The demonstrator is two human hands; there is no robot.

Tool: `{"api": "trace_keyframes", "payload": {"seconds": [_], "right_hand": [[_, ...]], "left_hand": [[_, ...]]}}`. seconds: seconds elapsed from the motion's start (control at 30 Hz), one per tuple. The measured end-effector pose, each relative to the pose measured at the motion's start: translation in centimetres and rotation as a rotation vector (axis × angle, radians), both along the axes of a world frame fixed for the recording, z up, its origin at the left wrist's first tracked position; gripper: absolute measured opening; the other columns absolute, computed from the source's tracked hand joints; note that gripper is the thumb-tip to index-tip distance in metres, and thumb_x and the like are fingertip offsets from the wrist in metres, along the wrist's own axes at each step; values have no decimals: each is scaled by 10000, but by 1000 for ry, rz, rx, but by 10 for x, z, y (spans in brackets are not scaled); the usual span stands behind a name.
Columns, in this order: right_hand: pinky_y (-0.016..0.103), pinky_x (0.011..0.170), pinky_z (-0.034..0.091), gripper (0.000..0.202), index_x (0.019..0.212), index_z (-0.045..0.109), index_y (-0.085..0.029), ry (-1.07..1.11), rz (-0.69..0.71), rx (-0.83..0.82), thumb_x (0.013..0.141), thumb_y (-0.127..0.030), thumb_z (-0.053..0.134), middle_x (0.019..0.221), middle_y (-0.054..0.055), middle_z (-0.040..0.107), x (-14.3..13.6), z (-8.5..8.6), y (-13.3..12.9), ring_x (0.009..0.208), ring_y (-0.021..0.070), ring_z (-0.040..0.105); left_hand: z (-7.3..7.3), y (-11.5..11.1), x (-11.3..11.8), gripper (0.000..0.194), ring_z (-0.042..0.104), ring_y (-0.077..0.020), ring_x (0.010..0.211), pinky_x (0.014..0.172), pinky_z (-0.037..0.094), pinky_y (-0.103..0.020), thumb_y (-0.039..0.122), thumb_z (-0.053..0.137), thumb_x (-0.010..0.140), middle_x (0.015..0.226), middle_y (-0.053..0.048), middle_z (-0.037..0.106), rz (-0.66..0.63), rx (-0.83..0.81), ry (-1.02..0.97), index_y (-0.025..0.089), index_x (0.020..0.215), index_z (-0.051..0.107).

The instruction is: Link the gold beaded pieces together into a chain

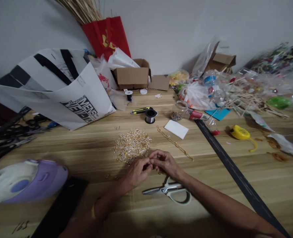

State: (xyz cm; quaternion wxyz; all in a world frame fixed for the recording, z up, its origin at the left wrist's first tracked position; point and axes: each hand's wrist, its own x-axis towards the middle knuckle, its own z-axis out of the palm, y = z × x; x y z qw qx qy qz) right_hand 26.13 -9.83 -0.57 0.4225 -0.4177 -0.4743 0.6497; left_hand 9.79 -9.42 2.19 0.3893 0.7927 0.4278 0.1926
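My left hand (138,171) and my right hand (166,162) meet fingertip to fingertip over the wooden table. Both are closed in a pinch, and whatever lies between the fingers is too small to make out. Just beyond my left hand is a pile of gold and clear beads (132,144), with a few loose bits by the wrist. A gold chain (175,143) lies stretched out beyond my right hand. Under my right forearm rests a pair of scissors (167,189) with pale handles, partly covered by the arm.
Beyond the beads are a wire spool (150,116), a utility knife (140,110), a white card (176,129) and a glass jar (179,110). A yellow tape measure (240,133) lies right, a purple-and-white appliance (34,181) left. Bags and a cardboard box (132,77) line the wall.
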Motion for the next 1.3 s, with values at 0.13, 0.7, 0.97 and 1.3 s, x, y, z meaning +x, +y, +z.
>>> {"api": "trace_keyframes", "payload": {"seconds": [0.13, 0.7, 0.97, 1.3], "right_hand": [[156, 397, 397, 271, 780, 586, -156, -12, 14, -1, 694, -379, 713, 555, -49, 572, -1, 5, -1, 404, 50, 472], [162, 462, 424, 230, 739, 565, -157, 99, -11, 3, 746, -357, 677, 574, -39, 553, 2, 6, 2, 477, 66, 514], [160, 452, 415, 226, 754, 563, -165, 172, -110, -43, 717, -338, 704, 591, -25, 571, 3, 2, 4, 518, 84, 523], [163, 460, 417, 219, 760, 575, -166, 213, -118, -20, 727, -339, 703, 635, -15, 580, 4, 0, 5, 554, 88, 524]], "left_hand": [[3, -2, -1, 173, 476, -126, 560, 556, 319, -225, 160, 458, 789, 621, -12, 597, -4, 18, 24, 156, 716, 615], [-10, 12, -3, 284, 579, -126, 627, 557, 423, -210, 386, 520, 800, 725, -58, 660, -27, -492, -373, 119, 743, 600], [-15, 17, -6, 352, 589, -118, 606, 604, 446, -231, 452, 646, 702, 676, -42, 658, 28, -664, -528, 108, 777, 630], [-18, 17, -5, 346, 539, -99, 531, 551, 425, -222, 444, 657, 687, 602, -11, 610, 83, -659, -529, 110, 746, 585]]}}
